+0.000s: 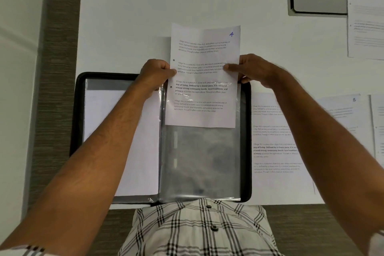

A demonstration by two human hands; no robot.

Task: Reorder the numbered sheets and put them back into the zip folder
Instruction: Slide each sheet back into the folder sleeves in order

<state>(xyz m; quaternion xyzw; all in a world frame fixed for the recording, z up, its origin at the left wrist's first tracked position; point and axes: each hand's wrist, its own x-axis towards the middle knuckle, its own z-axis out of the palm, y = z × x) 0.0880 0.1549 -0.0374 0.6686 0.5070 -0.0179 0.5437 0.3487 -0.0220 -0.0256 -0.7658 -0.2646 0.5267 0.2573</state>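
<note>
Both hands, left (pixel 154 72) and right (pixel 252 69), pinching sheet 4 (pixel 202 97) at its edges; lower end inside sleeve (pixel 199 162); better to push toward 6 o'clock evenly, keeping edges parallel.

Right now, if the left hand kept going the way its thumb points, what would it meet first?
The left hand pinches sheet 4 at its left edge, thumb pointing across the page. Going on, it would likely meet the right hand's thumb on the opposite edge; depth is unclear.
</note>
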